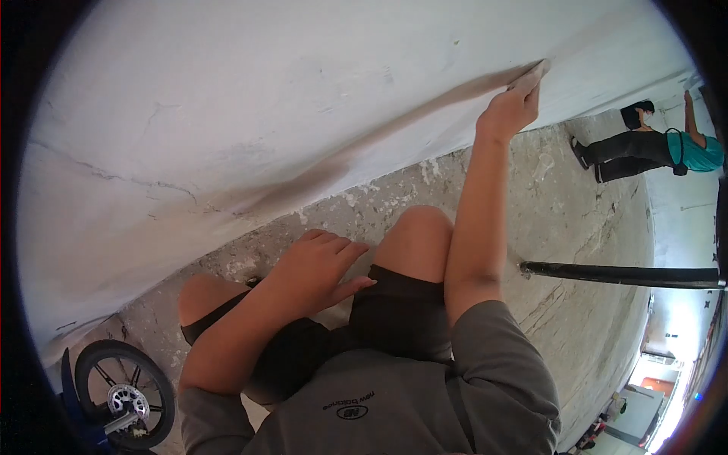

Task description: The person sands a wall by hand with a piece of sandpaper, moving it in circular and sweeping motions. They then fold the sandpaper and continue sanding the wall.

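Observation:
My right hand (512, 106) reaches out to the white wall (265, 83), its dusty fingertips pressed together against the surface. A thin, dark-edged flat piece (525, 76) seems to lie under those fingers; its kind does not show clearly. The hand's long shadow falls across the wall to the left. My left hand (315, 269) hovers between my bent knees, palm down, fingers stretched and thumb apart, with nothing in it. I am crouching close to the foot of the wall.
Rough concrete floor (576, 220) with white flecks runs along the wall, which has cracks at left. A black pole (622, 273) stands to my right. A motorbike wheel (125, 394) is at lower left. Another person (644, 148) in a teal top stands at far right, holding a black container (635, 115).

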`<state>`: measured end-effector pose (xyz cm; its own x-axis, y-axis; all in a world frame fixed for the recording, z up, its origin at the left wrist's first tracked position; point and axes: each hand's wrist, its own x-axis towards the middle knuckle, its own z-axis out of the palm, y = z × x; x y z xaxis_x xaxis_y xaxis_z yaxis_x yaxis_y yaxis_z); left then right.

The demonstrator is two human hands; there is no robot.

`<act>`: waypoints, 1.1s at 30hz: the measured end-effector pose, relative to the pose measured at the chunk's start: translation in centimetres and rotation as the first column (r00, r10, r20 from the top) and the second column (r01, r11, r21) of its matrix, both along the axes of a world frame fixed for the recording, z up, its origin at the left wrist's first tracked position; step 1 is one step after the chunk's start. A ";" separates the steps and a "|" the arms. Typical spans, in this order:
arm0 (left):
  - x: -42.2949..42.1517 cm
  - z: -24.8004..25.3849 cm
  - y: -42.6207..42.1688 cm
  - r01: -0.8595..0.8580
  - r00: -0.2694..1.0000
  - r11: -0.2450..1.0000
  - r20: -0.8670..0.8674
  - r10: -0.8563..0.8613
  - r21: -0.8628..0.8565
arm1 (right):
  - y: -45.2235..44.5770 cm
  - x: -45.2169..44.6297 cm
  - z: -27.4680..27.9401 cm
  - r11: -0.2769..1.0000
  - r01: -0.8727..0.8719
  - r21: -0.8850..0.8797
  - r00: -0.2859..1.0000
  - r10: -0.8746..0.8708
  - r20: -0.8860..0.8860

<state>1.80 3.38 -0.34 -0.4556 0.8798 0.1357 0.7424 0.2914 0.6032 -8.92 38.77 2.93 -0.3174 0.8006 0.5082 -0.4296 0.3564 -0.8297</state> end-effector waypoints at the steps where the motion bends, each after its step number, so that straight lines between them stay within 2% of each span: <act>1: 0.0 0.0 -0.1 -0.001 1.000 1.000 0.002 0.001 -0.003 | 0.2 -0.2 -0.5 1.000 -0.001 -0.003 1.000 0.001 0.002; 3: 0.0 0.0 -0.2 -0.021 1.000 1.000 0.015 0.021 0.003 | 0.7 -0.7 -2.5 0.988 0.151 0.030 0.987 -0.153 0.053; 4: -0.1 0.1 -0.3 -0.024 1.000 1.000 0.012 0.024 0.007 | 0.8 -0.7 -4.0 0.988 0.148 0.033 0.988 -0.150 0.050; 5: -0.2 0.1 -0.4 -0.026 1.000 1.000 0.017 0.026 -0.010 | 0.9 -0.6 -6.0 0.955 0.156 -0.251 0.981 -0.121 0.150; 6: -0.1 0.2 -0.4 -0.027 0.999 0.999 0.023 0.028 -0.028 | 0.6 -0.5 -6.7 0.840 0.182 -0.511 0.969 -0.065 0.239; 7: -0.1 0.1 -0.4 -0.028 0.999 0.999 0.024 0.028 -0.024 | 0.9 -0.4 -6.9 0.842 0.182 -0.507 0.969 -0.065 0.239; 9: -0.1 -0.1 -0.4 -0.018 1.000 1.000 0.015 0.018 -0.009 | 1.2 -0.7 -7.1 0.822 0.122 -0.557 0.990 -0.060 0.128; 10: -0.1 0.0 -0.3 -0.020 1.000 1.000 0.018 0.020 -0.012 | 0.2 -0.5 -5.3 0.821 0.122 -0.558 0.990 -0.058 0.131; 12: -0.1 0.1 -0.3 -0.019 1.000 1.000 0.002 0.019 -0.010 | -1.2 -0.1 -1.5 0.986 0.036 -0.165 0.999 -0.035 0.007; 13: -0.2 0.0 -0.4 -0.019 1.000 1.000 0.003 0.019 -0.015 | -1.4 -0.1 -1.4 0.985 0.036 -0.170 0.999 -0.035 0.009; 15: -0.3 0.0 -0.5 -0.024 1.000 1.000 0.004 0.024 -0.012 | -1.5 -0.2 -1.3 0.957 0.163 0.239 0.982 -0.181 0.053; 16: -0.3 -0.1 -0.5 -0.025 1.000 1.000 0.004 0.025 -0.012 | -0.9 -0.4 -2.3 0.957 0.163 0.239 0.982 -0.180 0.053; 18: -0.3 0.0 -0.6 -0.029 1.000 0.999 0.009 0.029 -0.017 | 1.7 -1.4 -6.9 0.978 0.207 -0.010 0.973 -0.204 0.104; 19: -0.4 0.0 -0.6 -0.030 1.000 0.999 0.004 0.030 -0.012 | 3.7 -1.6 -9.8 0.955 0.172 -0.243 0.979 -0.138 0.151; 21: -0.2 0.0 -0.5 -0.026 0.999 0.999 0.043 0.027 -0.037 | 4.8 -1.6 -10.8 0.878 0.136 -0.458 0.982 -0.059 0.179; 23: -0.2 -0.5 -0.4 -0.022 1.000 1.000 0.007 0.022 0.002 | 5.5 -1.5 -11.2 0.625 -0.046 -0.779 0.999 0.045 -0.023; 24: -0.2 -0.7 -0.4 -0.014 1.000 0.999 -0.024 0.015 0.036 | 3.9 -1.0 -9.0 0.625 -0.044 -0.779 0.999 0.047 -0.019; 26: -0.2 -0.7 -0.3 -0.014 1.000 1.000 -0.023 0.015 0.025 | -1.3 0.2 -2.7 0.863 -0.073 -0.500 0.997 0.058 -0.045; 27: -0.3 -0.7 -0.2 -0.014 0.999 1.000 -0.034 0.015 0.017 | -1.4 0.2 -3.0 0.862 -0.068 -0.502 0.998 0.055 -0.040; 28: -0.3 -0.8 -0.1 -0.013 0.999 1.000 -0.033 0.014 0.015 | -1.5 0.0 -3.1 0.963 0.013 -0.269 0.999 0.000 0.050; 29: -0.3 -0.9 0.0 -0.020 0.999 1.000 -0.026 0.020 0.023 | -1.5 -0.3 -3.2 0.997 0.076 -0.014 0.990 -0.074 0.122; 33: -0.3 -0.8 -0.1 -0.026 0.999 1.000 -0.035 0.027 0.016 | 0.7 -0.5 -6.6 0.988 0.156 -0.006 0.978 -0.154 0.142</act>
